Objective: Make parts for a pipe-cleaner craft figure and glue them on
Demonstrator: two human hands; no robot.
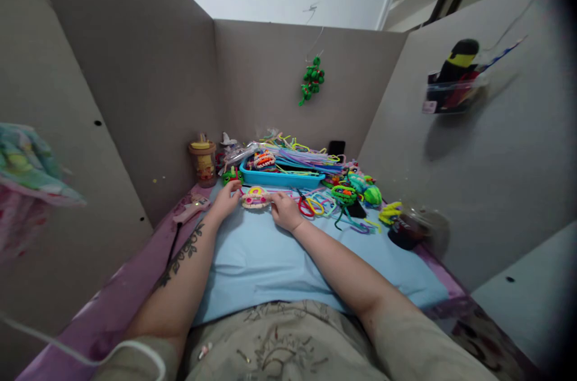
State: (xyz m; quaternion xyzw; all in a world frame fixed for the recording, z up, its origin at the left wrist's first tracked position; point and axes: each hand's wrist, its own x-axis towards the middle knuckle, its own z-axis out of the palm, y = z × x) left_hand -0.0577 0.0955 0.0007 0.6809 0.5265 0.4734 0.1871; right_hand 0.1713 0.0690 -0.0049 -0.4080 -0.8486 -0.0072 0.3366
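A small rounded craft piece (255, 202) lies on the light blue cloth in front of me, cream and pink with a yellow ring on top, apparently twisted from fuzzy pipe cleaners. My right hand (286, 211) pinches its right edge with bent fingers. My left hand (225, 201) is beside its left end, thumb and fingers apart; I cannot make out anything held there. Just past the left fingertips sits a green fuzzy figure (231, 176). Scissors with red and yellow handles (311, 207) lie right of my right hand.
Behind is a blue tray (283, 178) heaped with pipe cleaners. Finished fuzzy figures (356, 185) crowd the right, near a dark cup (406, 231). At left stand a brown-lidded cup (203, 164) and a pink glue gun (192, 210). Grey panels (270, 80) enclose the table.
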